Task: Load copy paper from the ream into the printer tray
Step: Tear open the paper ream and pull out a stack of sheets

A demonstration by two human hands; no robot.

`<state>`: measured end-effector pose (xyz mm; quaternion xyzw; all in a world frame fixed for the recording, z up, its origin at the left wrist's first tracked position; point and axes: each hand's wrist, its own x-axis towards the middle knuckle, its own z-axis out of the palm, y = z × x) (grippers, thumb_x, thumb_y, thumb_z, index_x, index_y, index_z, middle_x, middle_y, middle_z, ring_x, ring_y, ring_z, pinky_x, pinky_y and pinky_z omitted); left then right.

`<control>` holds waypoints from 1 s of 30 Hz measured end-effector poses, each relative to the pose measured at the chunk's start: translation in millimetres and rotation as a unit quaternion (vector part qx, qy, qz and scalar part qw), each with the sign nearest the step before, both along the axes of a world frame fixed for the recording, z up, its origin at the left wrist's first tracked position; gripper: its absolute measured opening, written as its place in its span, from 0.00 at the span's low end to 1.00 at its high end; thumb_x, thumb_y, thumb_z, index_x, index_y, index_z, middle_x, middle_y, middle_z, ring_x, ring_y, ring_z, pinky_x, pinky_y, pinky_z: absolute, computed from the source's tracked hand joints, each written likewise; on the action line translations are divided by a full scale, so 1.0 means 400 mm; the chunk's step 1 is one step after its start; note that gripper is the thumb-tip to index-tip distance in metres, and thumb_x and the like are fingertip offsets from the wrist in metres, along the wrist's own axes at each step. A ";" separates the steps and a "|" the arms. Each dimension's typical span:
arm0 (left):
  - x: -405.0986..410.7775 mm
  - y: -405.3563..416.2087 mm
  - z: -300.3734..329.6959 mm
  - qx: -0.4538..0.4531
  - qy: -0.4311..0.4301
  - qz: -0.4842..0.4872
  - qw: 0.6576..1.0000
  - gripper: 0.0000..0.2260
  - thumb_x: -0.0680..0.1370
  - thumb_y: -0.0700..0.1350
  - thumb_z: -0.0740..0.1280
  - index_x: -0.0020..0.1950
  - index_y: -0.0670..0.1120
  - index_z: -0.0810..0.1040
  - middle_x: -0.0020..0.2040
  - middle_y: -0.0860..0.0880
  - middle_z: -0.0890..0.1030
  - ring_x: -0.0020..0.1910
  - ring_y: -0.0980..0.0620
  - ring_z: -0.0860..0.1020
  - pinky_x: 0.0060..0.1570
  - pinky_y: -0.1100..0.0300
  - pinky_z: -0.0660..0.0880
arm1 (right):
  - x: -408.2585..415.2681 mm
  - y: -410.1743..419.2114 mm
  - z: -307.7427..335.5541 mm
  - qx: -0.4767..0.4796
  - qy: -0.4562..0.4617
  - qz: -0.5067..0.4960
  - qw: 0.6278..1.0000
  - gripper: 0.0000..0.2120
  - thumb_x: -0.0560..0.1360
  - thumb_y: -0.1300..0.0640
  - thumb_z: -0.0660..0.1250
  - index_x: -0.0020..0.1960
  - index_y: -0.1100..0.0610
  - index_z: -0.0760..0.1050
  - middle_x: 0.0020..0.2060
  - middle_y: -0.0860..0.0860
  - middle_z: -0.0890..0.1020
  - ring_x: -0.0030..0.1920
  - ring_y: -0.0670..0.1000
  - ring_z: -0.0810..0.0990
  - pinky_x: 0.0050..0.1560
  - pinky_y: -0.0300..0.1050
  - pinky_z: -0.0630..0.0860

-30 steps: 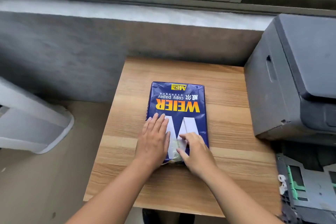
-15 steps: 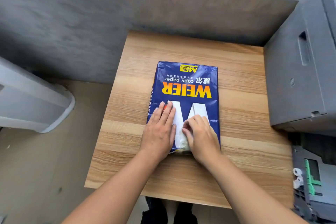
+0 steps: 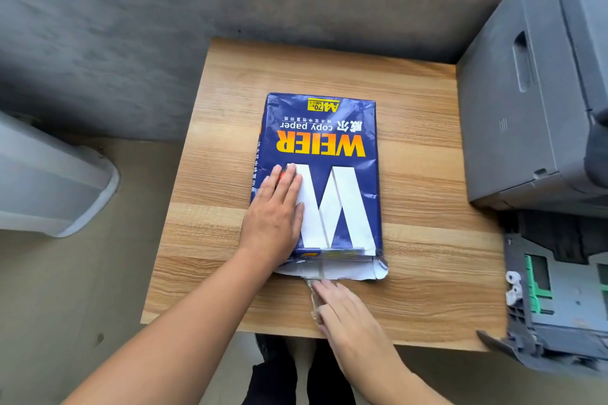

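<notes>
So the ream (image 3: 320,171) is lying flat in the middle of the frame on the table (image 3: 418,240), and my left hand (image 3: 274,220) is spread flat on its left side, palm down, not gripping anything. My right hand (image 3: 342,309) is lower centre, just off the ream's near end, pinched on a strip (image 3: 314,297) running back to the wrapper flap (image 3: 332,271), which is folded out white. The printer (image 3: 533,102) fills the right edge, with the tray (image 3: 559,289) sticking out at the lower right.
</notes>
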<state>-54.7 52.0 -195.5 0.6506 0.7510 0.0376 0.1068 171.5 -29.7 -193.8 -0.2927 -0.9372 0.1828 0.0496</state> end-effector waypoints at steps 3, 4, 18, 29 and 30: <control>0.001 -0.002 0.001 0.008 -0.021 0.006 1.000 0.24 0.82 0.50 0.56 0.77 0.43 0.59 0.79 0.47 0.60 0.78 0.46 0.55 0.76 0.49 0.58 | 0.002 -0.036 0.004 -0.090 0.022 -0.061 0.994 0.04 0.78 0.54 0.65 0.47 0.54 0.76 0.72 0.51 0.75 0.77 0.48 0.67 0.74 0.46 0.66; 0.000 -0.002 0.003 0.009 -0.024 0.007 1.000 0.24 0.82 0.50 0.56 0.77 0.43 0.59 0.79 0.47 0.60 0.78 0.46 0.55 0.76 0.49 0.58 | -0.009 -0.034 0.025 -0.175 0.069 -0.139 0.972 0.03 0.79 0.53 0.65 0.50 0.52 0.76 0.71 0.47 0.77 0.76 0.45 0.68 0.74 0.44 0.66; -0.007 -0.006 0.016 0.002 -0.020 -0.006 1.000 0.25 0.82 0.51 0.55 0.78 0.43 0.57 0.80 0.46 0.57 0.79 0.46 0.52 0.77 0.51 0.54 | -0.099 0.088 0.046 -0.295 0.341 -0.688 0.568 0.08 0.76 0.54 0.71 0.55 0.46 0.81 0.46 0.51 0.88 0.45 0.47 0.88 0.52 0.42 0.80; 0.005 -0.005 0.016 -0.001 -0.019 0.000 1.000 0.26 0.82 0.51 0.54 0.78 0.42 0.56 0.80 0.45 0.55 0.79 0.46 0.50 0.77 0.50 0.51 | -0.089 0.090 0.046 -0.140 0.260 -0.635 0.714 0.06 0.75 0.59 0.72 0.51 0.56 0.86 0.47 0.49 0.81 0.40 0.37 0.79 0.38 0.28 0.73; 0.006 -0.005 0.017 -0.003 -0.018 -0.001 1.000 0.26 0.82 0.51 0.53 0.78 0.42 0.55 0.80 0.45 0.55 0.79 0.46 0.50 0.78 0.50 0.51 | -0.087 0.089 0.042 -0.128 0.251 -0.627 0.726 0.07 0.75 0.58 0.72 0.51 0.56 0.86 0.47 0.48 0.81 0.39 0.39 0.79 0.38 0.30 0.74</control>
